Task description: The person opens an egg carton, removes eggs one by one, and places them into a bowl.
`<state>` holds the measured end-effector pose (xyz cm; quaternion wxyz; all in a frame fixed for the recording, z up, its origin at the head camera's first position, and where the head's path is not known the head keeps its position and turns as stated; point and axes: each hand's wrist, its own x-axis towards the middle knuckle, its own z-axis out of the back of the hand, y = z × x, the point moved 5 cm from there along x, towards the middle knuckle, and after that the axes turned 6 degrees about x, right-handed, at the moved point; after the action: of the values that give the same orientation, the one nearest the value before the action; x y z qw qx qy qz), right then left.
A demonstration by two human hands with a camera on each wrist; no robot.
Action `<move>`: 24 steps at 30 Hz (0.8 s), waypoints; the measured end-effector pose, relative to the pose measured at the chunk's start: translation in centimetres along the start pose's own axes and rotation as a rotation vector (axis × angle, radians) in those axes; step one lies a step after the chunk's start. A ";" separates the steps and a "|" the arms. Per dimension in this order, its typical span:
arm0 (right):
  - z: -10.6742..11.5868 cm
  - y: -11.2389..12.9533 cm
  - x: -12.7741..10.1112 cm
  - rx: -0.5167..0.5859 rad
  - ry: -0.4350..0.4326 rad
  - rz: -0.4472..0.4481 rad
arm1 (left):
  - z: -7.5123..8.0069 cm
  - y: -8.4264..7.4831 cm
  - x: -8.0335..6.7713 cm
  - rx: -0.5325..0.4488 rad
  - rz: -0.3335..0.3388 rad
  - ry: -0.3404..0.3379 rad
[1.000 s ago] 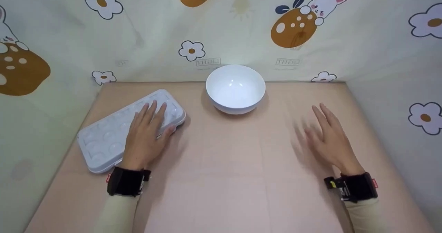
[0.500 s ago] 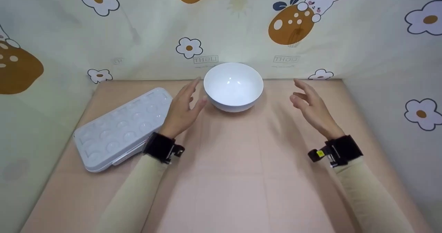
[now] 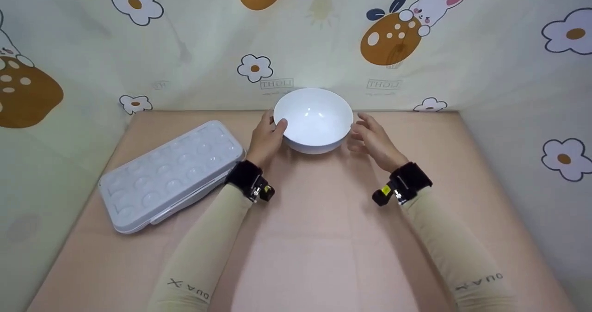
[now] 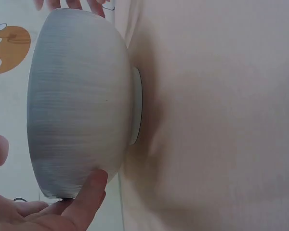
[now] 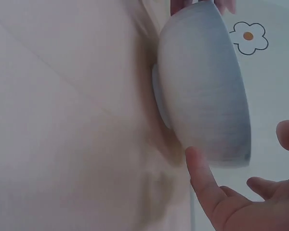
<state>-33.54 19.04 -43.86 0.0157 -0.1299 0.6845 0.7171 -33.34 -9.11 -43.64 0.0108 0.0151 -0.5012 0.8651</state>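
Note:
A white bowl [image 3: 314, 122] stands at the back middle of the table. At its left side is my left hand [image 3: 267, 138], with fingers against the outer wall and the thumb above the rim, apart from it in the left wrist view. My right hand [image 3: 377, 143] is at the right side, fingers spread and loosely bent. In the right wrist view one fingertip [image 5: 195, 154] is at the lower wall of the bowl [image 5: 204, 86], while the thumb stands away from the rim. Whether that fingertip touches is hard to tell.
A white lidded case [image 3: 171, 178] with round bumps on its lid lies slanted on the left of the table, close to my left wrist. The pinkish table [image 3: 305, 256] ends at a patterned cloth wall [image 3: 199, 48] behind the bowl.
My left hand has moved from over the case rightward to the bowl. The right hand has moved left and forward to the bowl's other side. Bowl and case look unmoved.

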 end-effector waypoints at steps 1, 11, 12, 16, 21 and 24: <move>-0.5 -0.3 0.2 0.017 0.003 -0.010 | -0.1 0.1 0.0 0.006 0.001 -0.002; -2.0 -1.5 1.0 0.078 -0.045 -0.035 | -0.9 0.8 0.1 0.033 -0.006 -0.004; -1.9 -1.5 1.0 0.069 -0.048 -0.037 | -1.0 0.8 0.1 0.027 -0.009 -0.002; -1.5 -1.2 0.4 0.048 -0.058 -0.038 | -1.7 0.4 -0.1 0.016 -0.018 0.009; -0.5 -1.2 -0.5 0.052 -0.046 -0.032 | -2.5 -0.4 -1.0 -0.007 -0.052 0.020; 0.2 -1.3 -1.2 0.060 -0.037 -0.035 | -3.1 -0.8 -1.7 -0.010 -0.070 0.036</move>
<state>-32.18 19.47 -44.91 0.0449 -0.1282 0.7029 0.6982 -31.69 -5.96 -44.53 0.0503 0.0168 -0.5044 0.8618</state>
